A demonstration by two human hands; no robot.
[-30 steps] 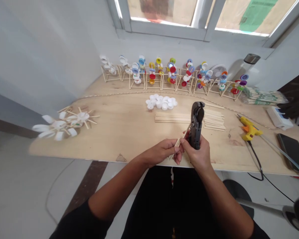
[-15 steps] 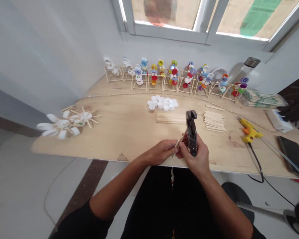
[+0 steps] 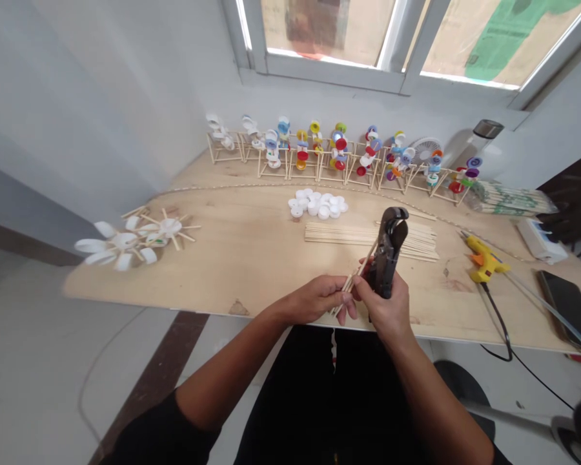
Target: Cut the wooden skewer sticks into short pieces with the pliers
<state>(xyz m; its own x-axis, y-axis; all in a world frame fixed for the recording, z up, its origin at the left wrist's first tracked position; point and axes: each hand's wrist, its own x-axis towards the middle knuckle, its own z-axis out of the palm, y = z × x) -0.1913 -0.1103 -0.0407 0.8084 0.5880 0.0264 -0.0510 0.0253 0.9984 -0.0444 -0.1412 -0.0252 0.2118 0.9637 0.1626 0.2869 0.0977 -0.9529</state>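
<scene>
My left hand point(image 3: 322, 299) is closed on a few thin wooden sticks point(image 3: 341, 298), just above the table's front edge. Beside it, my right hand point(image 3: 390, 307) grips a dark cutter point(image 3: 390, 248) with a hooked jaw, held upright with the jaws at the top. A longer stick point(image 3: 368, 257) slants up between the hands towards the cutter; the right thumb and finger touch its lower part. Behind the hands lie a bundle of long sticks point(image 3: 336, 232) and a pile of shorter sticks point(image 3: 421, 242), the latter partly hidden by the cutter.
White bottle caps point(image 3: 319, 203) sit mid-table. Stick-and-cap wheels point(image 3: 126, 242) lie at the left. Along the wall stand stick frames with coloured cap wheels point(image 3: 339, 155). At the right are a yellow glue gun point(image 3: 484, 258), a phone point(image 3: 569, 307), a power strip point(image 3: 542, 239) and packed sticks point(image 3: 510, 197).
The cutter has tilted to the right, its jaws turning into clearer view. More of the slanted stick shows between my hands, and my left fingers have shifted on the short sticks.
</scene>
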